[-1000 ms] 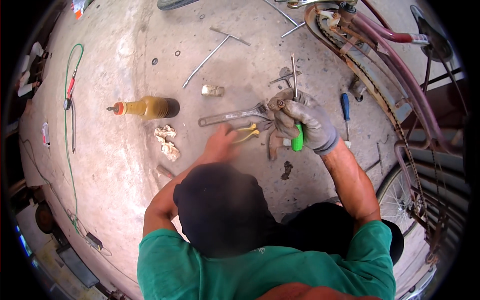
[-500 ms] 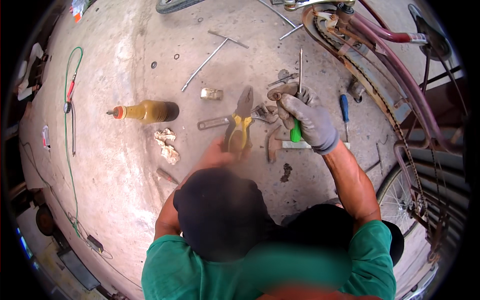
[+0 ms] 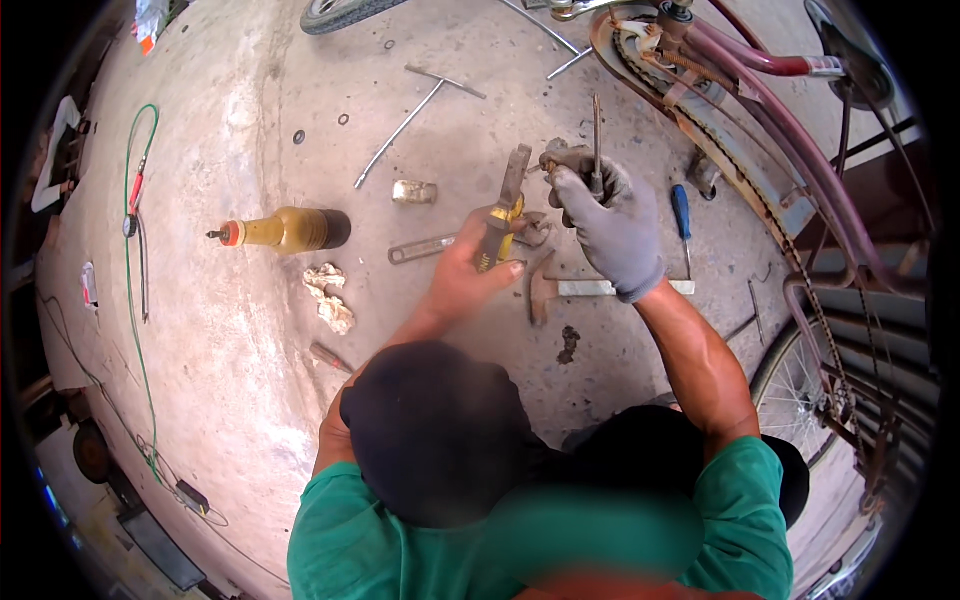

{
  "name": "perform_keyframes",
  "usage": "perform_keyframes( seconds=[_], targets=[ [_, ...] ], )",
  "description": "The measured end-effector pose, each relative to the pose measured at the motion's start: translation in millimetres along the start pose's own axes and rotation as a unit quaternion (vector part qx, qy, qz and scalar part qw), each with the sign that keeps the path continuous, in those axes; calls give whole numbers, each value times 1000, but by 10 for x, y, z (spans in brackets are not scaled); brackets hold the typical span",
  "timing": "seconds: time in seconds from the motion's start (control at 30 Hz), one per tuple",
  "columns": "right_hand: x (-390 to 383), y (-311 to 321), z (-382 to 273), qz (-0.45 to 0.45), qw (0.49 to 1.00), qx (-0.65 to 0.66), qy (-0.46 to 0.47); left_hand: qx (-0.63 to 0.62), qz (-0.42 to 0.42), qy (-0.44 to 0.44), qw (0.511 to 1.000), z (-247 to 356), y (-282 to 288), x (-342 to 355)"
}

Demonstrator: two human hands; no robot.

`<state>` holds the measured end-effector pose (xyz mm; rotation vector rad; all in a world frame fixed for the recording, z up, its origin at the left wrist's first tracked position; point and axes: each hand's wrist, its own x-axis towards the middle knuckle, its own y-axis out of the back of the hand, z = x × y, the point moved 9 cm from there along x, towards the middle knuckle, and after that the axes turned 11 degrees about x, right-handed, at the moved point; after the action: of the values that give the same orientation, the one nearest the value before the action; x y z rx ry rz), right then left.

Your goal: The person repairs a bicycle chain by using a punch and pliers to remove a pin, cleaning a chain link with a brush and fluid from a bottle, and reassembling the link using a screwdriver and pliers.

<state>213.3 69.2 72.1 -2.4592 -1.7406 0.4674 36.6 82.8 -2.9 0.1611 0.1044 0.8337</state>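
Note:
My bare left hand (image 3: 462, 278) is wrapped round the yellow and black handles of a pair of pliers (image 3: 498, 230), whose jaws point up and away. In a grey glove, my right hand (image 3: 622, 235) grips a screwdriver (image 3: 597, 135) with its shaft upright; the handle is hidden by the fingers. Its thumb and forefinger also pinch a small rusty part (image 3: 549, 163), close to the pliers' jaws but apart from them. Below the hands, an adjustable wrench (image 3: 422, 249) and a hammer (image 3: 625, 288) lie on the floor.
A bicycle frame (image 3: 820, 190) with a chain stands at right. A blue-handled screwdriver (image 3: 681, 212) lies near it. On the left are an oil bottle (image 3: 295, 229), a crumpled rag (image 3: 330, 300) and a green cord (image 3: 140, 345). A T-handle wrench (image 3: 412, 120) lies farther away.
My left hand has moved up and right with the pliers, which have turned edge-on toward the right hand. The right hand has turned, so the screwdriver's green handle no longer shows.

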Motion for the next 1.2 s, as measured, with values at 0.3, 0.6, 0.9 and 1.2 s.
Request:
perform_keyframes(
  seconds=[0.3, 0.6, 0.9, 1.2],
  targets=[
    [4, 102, -86, 37, 972, -177, 148, 45, 11, -28, 999, 100, -69, -35],
    [-15, 31, -181, 32, 943, -279, 181, 108, 26, -46, 993, 129, -81, -39],
    [-29, 72, -152, 57, 936, -286, 199, 118, 32, -23, 992, 107, -119, -31],
    [86, 220, 210, 10, 996, -60, -64, -108, -12, 138, 984, -374, -140, -163]
  ],
)
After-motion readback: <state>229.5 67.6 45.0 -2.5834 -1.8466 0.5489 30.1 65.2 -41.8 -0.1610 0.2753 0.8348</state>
